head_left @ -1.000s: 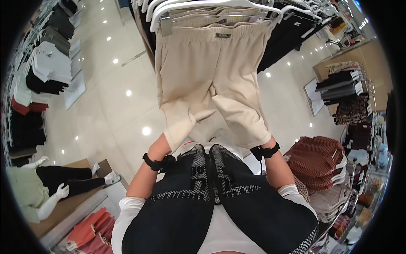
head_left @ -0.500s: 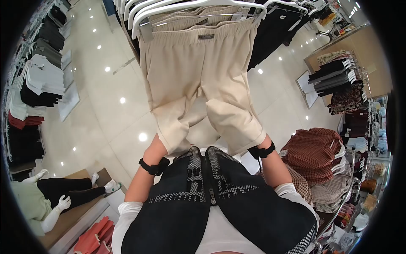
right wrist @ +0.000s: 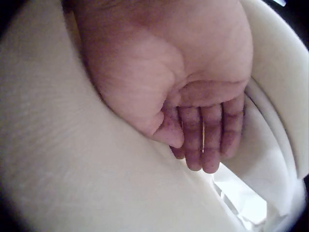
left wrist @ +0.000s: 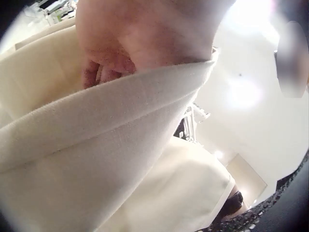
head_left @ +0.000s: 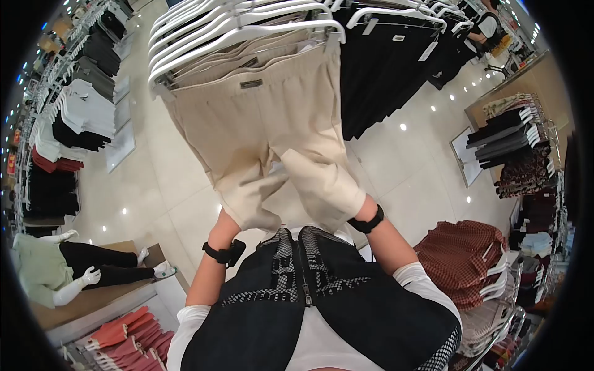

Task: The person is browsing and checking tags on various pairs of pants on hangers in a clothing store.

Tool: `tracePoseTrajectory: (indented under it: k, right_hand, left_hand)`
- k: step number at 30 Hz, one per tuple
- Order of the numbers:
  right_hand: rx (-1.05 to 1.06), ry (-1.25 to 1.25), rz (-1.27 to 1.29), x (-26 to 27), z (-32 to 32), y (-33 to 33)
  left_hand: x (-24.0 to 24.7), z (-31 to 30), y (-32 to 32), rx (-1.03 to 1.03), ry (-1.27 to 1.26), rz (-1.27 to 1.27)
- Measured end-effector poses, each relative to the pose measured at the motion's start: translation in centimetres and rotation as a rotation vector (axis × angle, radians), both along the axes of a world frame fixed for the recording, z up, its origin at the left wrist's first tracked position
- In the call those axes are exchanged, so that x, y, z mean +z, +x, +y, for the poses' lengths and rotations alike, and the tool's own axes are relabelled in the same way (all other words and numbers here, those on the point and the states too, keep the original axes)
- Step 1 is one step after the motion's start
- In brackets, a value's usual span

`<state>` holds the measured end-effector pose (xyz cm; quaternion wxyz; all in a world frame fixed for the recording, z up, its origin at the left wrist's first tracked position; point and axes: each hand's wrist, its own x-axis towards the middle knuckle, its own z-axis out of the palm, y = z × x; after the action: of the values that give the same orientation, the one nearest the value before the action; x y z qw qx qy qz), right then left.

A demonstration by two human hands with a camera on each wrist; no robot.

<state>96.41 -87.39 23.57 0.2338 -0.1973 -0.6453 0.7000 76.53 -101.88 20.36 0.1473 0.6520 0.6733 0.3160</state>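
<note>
On my feed the fingers (right wrist: 210, 125) of the right hand (right wrist: 174, 82) lie loosely extended and slightly bent inside one leg of the beige elastic-waist trousers (head_left: 260, 117), while the left hand (left wrist: 145, 38) reaches inside the other leg's hem with its fingertips hidden, so I cannot tell whether they grip. Beyond the hands, I see those trousers hanging by both waist corners from the ends of the front white hanger (head_left: 272, 29), and black trousers (head_left: 383, 74) hang just beside them, to the right.
</note>
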Motion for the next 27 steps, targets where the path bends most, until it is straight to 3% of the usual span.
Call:
tracePoseTrajectory:
  k: [3, 5, 7, 8, 9, 10, 14, 16, 18, 20, 22, 24, 25, 26, 27]
  right_hand:
    - [0.190, 0.710, -0.102, -4.1, 4.6, 1.8]
    - [0.284, 0.687, -0.419, -8.4, 6.5, 4.6]
    - [0.377, 0.656, -0.745, -14.2, 8.2, 8.6]
    - [0.423, 0.637, -0.907, -17.7, 9.5, 10.3]
    - [0.714, 0.746, -1.242, -22.8, 10.9, 11.4]
    - [0.589, 0.869, -1.067, -26.8, 10.9, 14.3]
    - [0.354, 0.435, -0.809, -31.2, 11.9, 19.8]
    - [0.264, 0.353, -0.832, -33.6, 12.2, 21.9]
    - [0.349, 0.423, -0.976, -39.1, 12.5, 25.0]
    - [0.406, 0.444, -1.061, -42.4, 12.3, 27.5]
    - [0.427, 0.424, -1.090, -43.6, 12.5, 29.3]
    - [0.317, 0.261, -0.985, -42.7, 12.9, 30.8]
    - [0.257, 0.139, -0.998, -42.9, 12.9, 31.1]
    - [0.196, 0.017, -1.007, -43.0, 13.0, 31.7]
    - [0.229, 0.050, -1.000, -42.7, 13.3, 32.3]
  left_hand:
    - [-2.1, 0.7, 2.1, 0.097, -0.039, -0.083]
    - [-8.4, 0.3, 1.7, 0.173, -0.158, -0.060]
    - [-9.9, -0.4, 2.7, 0.238, -0.973, 0.280]
    - [-11.8, -1.7, 3.0, 0.247, -0.826, 0.179]
    - [-13.4, -3.0, 3.4, 0.256, -0.678, 0.085]
    - [-13.6, -3.3, 4.3, 0.311, -0.685, 0.031]
    - [-14.5, -4.9, 7.2, 0.518, -0.722, -0.187]
    - [-21.2, -8.4, 7.3, 0.575, -0.664, -0.241]
    - [-28.0, -12.8, 6.7, 0.412, -0.922, -0.092]
    - [-32.3, -17.3, 7.3, 0.477, -1.106, -0.479]
    - [-31.3, -18.2, 8.4, 0.688, -1.453, -0.932]
    - [-26.1, -15.0, 10.0, 0.114, -1.605, -0.341]
    - [-27.6, -15.8, 9.7, 0.219, -1.626, -0.426]
    - [-28.5, -15.1, 9.2, 0.106, -1.647, -0.323]
    - [-29.1, -14.0, 8.7, -0.006, -1.659, -0.217]
